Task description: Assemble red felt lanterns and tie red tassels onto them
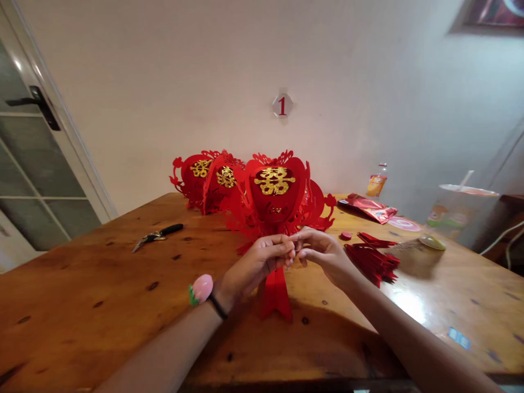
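Left hand point(262, 259) and right hand point(323, 254) meet fingertip to fingertip at the base of a red lantern point(275, 197), pinching something too small to tell. The lantern stands mid-table point(82, 295), its ribbon point(276, 295) trailing near; scissors point(158, 236) lie far left.

left hand point(262, 259): fingers curled, fingertips pinched toward the right
right hand point(323, 252): fingertips pinched, meeting the left (grip closed)
forearms: both angled inward

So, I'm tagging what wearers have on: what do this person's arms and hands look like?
Both forearms are bare, without sleeves. The left hand has a thin black band at the wrist, bearing a pink peach-shaped charm with green leaf. The right hand shows no jewellery.
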The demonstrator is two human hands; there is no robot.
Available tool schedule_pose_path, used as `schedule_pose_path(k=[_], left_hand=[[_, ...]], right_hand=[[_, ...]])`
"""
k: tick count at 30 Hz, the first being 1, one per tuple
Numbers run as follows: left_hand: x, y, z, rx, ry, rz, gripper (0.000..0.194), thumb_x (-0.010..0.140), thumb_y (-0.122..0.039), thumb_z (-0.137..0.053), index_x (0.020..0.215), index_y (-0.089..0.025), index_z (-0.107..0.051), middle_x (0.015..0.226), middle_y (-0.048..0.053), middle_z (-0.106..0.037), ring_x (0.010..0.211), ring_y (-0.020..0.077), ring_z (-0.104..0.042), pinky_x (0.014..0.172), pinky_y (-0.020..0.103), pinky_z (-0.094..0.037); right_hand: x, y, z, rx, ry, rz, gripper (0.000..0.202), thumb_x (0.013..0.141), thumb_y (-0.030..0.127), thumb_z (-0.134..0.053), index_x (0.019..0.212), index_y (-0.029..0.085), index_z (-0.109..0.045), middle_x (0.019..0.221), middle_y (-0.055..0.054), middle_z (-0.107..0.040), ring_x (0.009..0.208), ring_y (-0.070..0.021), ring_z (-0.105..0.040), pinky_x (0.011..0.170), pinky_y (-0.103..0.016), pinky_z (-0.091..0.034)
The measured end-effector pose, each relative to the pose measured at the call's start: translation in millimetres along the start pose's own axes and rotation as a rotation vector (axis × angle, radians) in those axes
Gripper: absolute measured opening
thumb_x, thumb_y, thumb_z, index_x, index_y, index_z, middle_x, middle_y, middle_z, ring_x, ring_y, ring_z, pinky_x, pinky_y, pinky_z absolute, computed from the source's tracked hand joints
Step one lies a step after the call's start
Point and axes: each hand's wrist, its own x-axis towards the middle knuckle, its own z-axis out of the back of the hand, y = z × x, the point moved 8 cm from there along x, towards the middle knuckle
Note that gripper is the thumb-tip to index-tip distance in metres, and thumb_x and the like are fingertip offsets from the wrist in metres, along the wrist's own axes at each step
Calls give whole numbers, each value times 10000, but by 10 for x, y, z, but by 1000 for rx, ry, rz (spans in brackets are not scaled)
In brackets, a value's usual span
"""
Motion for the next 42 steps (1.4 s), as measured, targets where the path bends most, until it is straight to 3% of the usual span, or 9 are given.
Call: schedule_pose_path(k=[16, 32, 42], left_hand=[[2, -7, -22, -14, 49, -49, 107, 803, -199, -575, 786, -113, -637, 737, 1, -537, 652, 62, -467, 646, 169, -369], [-5, 15, -7, 3, 24, -39, 104, 785, -214, -599, 737, -124, -620, 700, -9, -529, 649, 67, -462, 647, 173, -356], [30, -11, 99, 114, -107, -104, 164, 717, -275, -667, 684, -133, -592, 632, -19, -521, 623, 87, -473, 657, 217, -374]], right_hand=[[-2, 17, 22, 36, -45, 18, 143, 665, 231, -733, 774, 193, -649, 716, 16, -603, 608, -85, -588, 504, -189, -456], [5, -22, 39, 45, -32, 1, 107, 686, 222, -717, 753, 191, -640, 721, 23, -596, 585, -67, -563, 511, -187, -445], [5, -77, 73, -31, -34, -45, 155, 723, 289, -684, 827, 187, -631, 714, -3, -625, 608, -89, -553, 506, -193, -423]])
